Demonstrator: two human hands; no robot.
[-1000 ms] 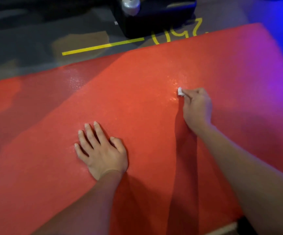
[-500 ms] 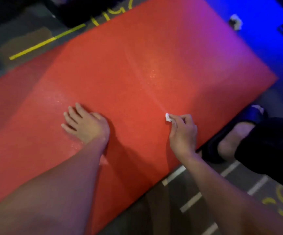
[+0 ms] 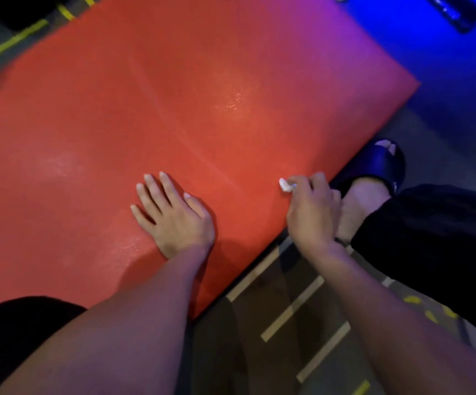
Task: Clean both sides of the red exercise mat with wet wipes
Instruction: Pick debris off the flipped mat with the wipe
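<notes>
The red exercise mat (image 3: 174, 109) lies flat on the floor and fills most of the view, with wet glints near its middle. My left hand (image 3: 174, 215) rests palm down on it, fingers straight and spread, near the mat's front edge. My right hand (image 3: 310, 212) is at the mat's near right edge, its fingers curled round a small bunched white wet wipe (image 3: 285, 185) that pokes out at the fingertips and touches the mat.
A foot in a black slide sandal (image 3: 373, 172) and a black trouser leg (image 3: 436, 240) stand just right of the mat edge. Pale tape stripes (image 3: 291, 309) and yellow floor markings (image 3: 11, 44) cross the dark floor. Blue light falls on the far right.
My right hand drew the wipe back across the mat from its middle to the near right edge. The view swung right and down, bringing the foot and the floor stripes into sight.
</notes>
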